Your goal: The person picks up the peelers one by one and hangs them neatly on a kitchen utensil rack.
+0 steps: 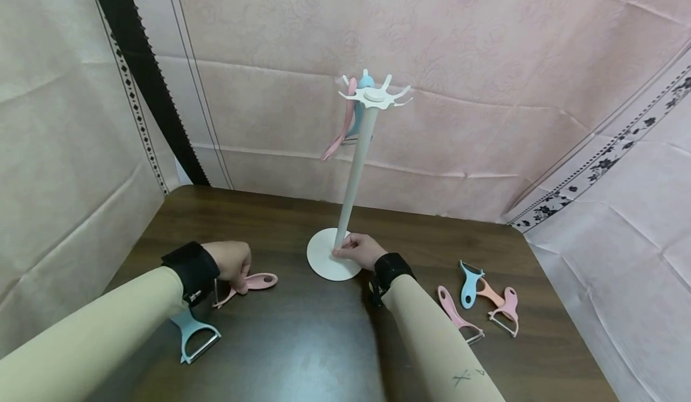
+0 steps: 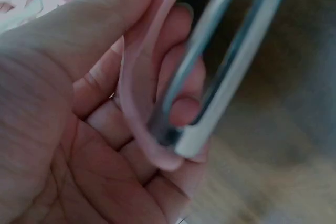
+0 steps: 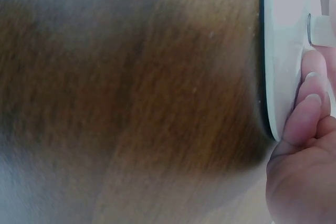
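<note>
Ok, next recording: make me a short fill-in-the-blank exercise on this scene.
1. The peeler held in the left hand is coloured ____.
2. The hand at the foot of the white stand is the person's ____ one.
3. Next to the hanging pink peeler hangs another peeler, coloured ____.

Missing words: pink; right; blue.
</note>
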Action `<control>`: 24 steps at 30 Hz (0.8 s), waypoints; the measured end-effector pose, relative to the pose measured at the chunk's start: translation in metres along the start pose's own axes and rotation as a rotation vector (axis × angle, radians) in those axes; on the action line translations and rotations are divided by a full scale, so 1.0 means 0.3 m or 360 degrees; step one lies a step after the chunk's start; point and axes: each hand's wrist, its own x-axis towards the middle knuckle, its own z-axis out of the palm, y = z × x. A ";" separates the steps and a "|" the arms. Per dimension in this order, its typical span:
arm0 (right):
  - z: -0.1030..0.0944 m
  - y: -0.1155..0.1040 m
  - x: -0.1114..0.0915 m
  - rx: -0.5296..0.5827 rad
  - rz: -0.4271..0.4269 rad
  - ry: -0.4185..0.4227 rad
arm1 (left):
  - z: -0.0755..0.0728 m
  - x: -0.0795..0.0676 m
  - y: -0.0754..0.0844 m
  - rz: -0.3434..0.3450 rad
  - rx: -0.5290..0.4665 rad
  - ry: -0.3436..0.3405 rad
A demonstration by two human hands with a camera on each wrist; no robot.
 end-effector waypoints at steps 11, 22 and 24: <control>-0.001 -0.024 -0.028 -0.0025 -0.0004 0.0010 | -0.208 -0.003 0.002 0.0196 -0.0343 0.0273; 0.002 -0.028 -0.032 -0.0026 -0.0025 0.0013 | -0.345 -0.043 0.126 0.0449 -0.0620 0.1245; 0.003 -0.029 -0.031 -0.0024 -0.0026 0.0011 | -0.364 -0.052 0.163 0.0491 -0.0684 0.1342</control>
